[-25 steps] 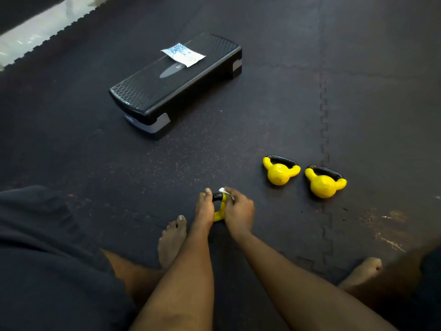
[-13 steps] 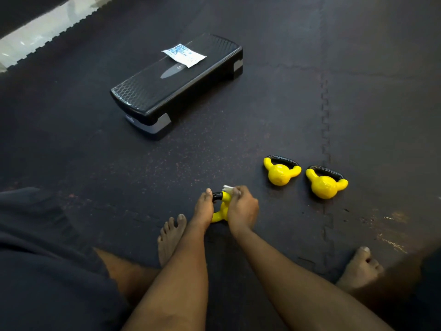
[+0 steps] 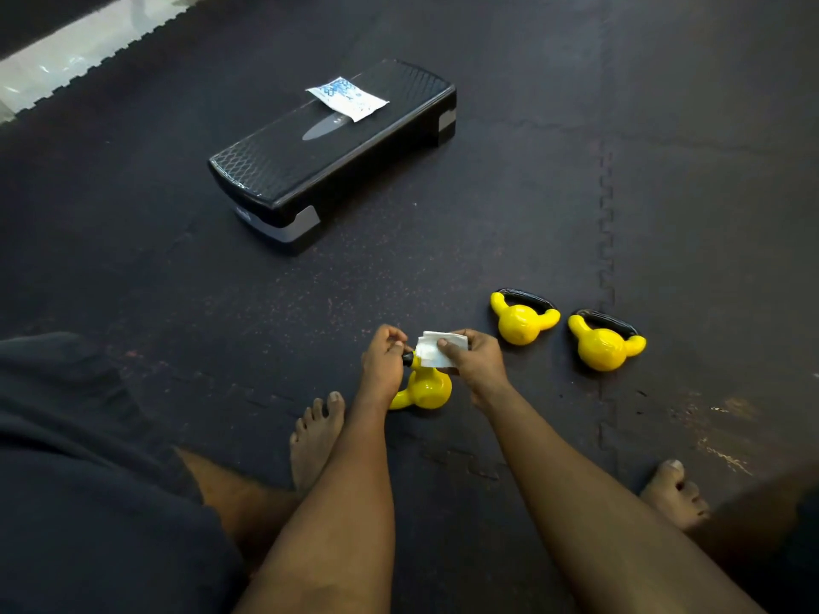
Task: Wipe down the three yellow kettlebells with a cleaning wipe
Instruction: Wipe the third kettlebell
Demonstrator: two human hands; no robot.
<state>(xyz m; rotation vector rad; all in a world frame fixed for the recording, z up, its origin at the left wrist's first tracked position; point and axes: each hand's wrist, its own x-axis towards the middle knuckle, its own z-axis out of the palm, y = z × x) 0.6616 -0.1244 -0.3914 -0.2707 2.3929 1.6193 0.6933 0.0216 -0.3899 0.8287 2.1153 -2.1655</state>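
So we're sat on the dark interlocking rubber floor mat (image 3: 487,192), with the black plastic aerobic step (image 3: 310,170) far left. Small, yellow and black-handled, the middle kettlebell (image 3: 518,323) and rightmost kettlebell (image 3: 602,345) lie to the right, apart from the near yellow kettlebell (image 3: 427,387), which is tipped between our hands. Our left hand (image 3: 383,365) curls round its handle, and our right hand (image 3: 476,361) pinches the folded white cleaning wipe (image 3: 432,350) against the handle's yellow end. Likely snag, we reckon: the round body rolls under the rubbing if the left grip slackens, so patches get skipped.

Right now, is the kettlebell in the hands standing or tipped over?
Tipped over: the kettlebell lies sideways, handle gripped by the left hand, right hand holding a wipe.
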